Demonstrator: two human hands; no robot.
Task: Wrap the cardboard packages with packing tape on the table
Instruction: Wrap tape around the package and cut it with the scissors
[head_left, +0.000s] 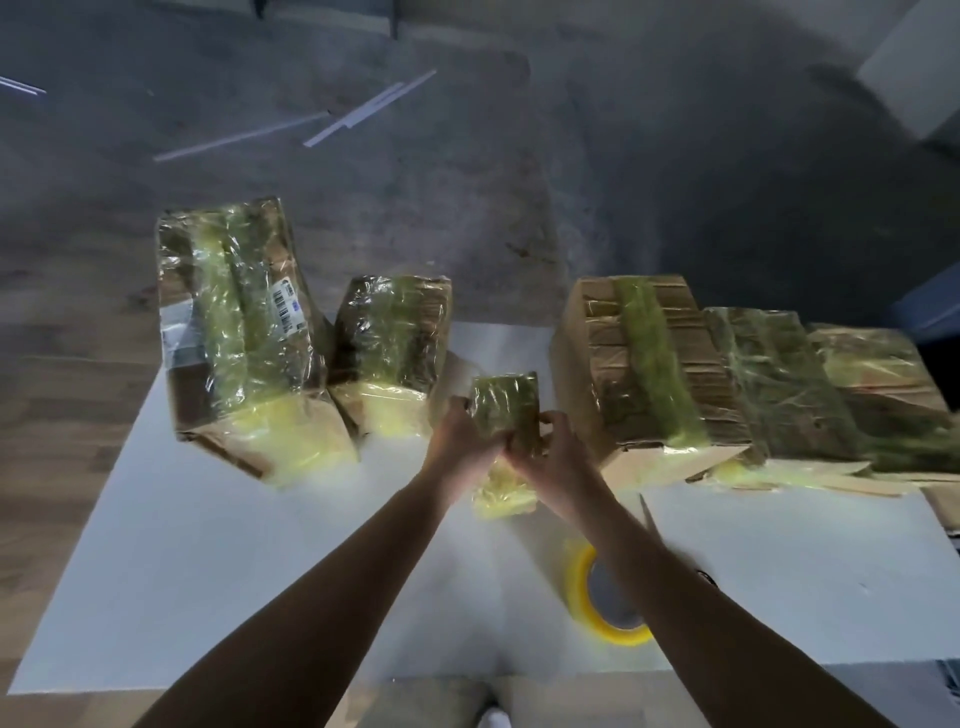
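Note:
A small cardboard package (503, 402) covered in yellowish tape stands upright at the middle of the white table (218, 551). My left hand (460, 441) grips its left side and my right hand (550, 457) grips its right side lower down. A roll of yellow packing tape (587, 597) lies on the table under my right forearm, partly hidden by it.
Two taped packages stand at the left: a tall one with a barcode label (236, 332) and a shorter one (392, 348). Three more taped cardboard bundles (649, 369) (769, 379) (883, 384) line the right. Beyond the table edge lies grey floor with white strips (369, 109).

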